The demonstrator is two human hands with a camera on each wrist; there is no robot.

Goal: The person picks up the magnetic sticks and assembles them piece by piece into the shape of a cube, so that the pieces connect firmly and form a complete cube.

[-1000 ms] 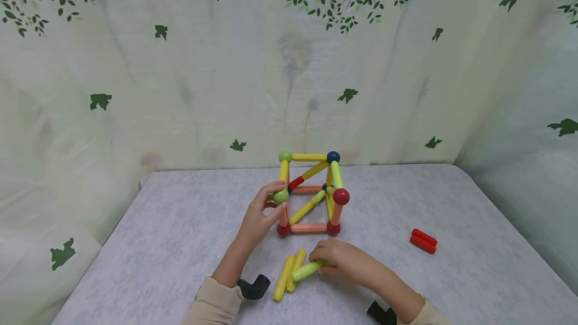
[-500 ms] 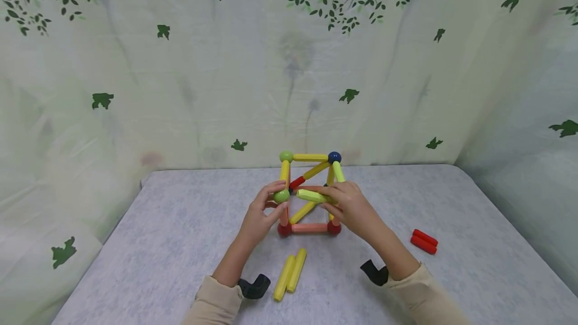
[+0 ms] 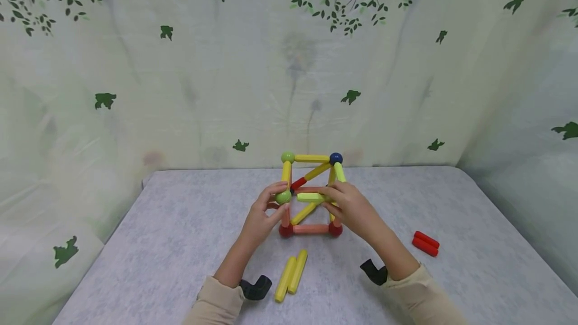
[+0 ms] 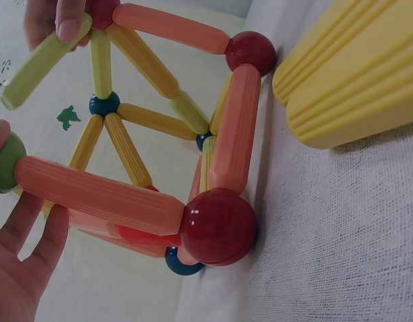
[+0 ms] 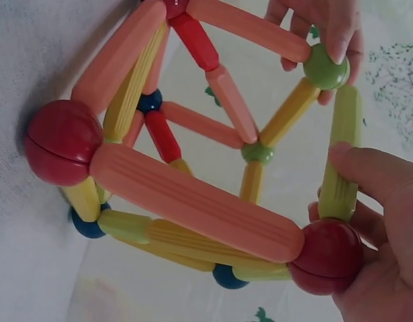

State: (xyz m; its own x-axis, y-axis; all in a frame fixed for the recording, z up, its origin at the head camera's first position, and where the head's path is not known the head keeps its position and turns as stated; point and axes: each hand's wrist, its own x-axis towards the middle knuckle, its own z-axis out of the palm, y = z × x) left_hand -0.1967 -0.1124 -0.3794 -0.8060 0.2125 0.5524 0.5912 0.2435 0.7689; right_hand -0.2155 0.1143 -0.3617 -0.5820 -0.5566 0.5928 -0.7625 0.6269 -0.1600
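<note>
A cube-like frame of magnetic rods and balls stands on the table. My left hand (image 3: 263,214) holds the green ball (image 3: 283,196) at its near upper left corner, thumb on one side and fingers behind. My right hand (image 3: 354,209) pinches a light green magnetic rod (image 3: 309,197) between thumb and fingers. One end of that rod sits at the upper right red ball (image 5: 325,257), where my right fingers also lie. Its other end points to the green ball, with a small gap in the left wrist view. The red ball is hidden by my hand in the head view.
Two yellow rods (image 3: 291,276) lie side by side in front of the frame. Off to the right lie two red rods (image 3: 425,243). Dark wrist mounts (image 3: 255,288) show at both wrists. A leaf-printed curtain (image 3: 203,89) hangs behind the table.
My right hand has lifted the light green rod from beside the yellow rods up to the frame's upper right corner and levelled it. My left hand has stayed on the green ball.
</note>
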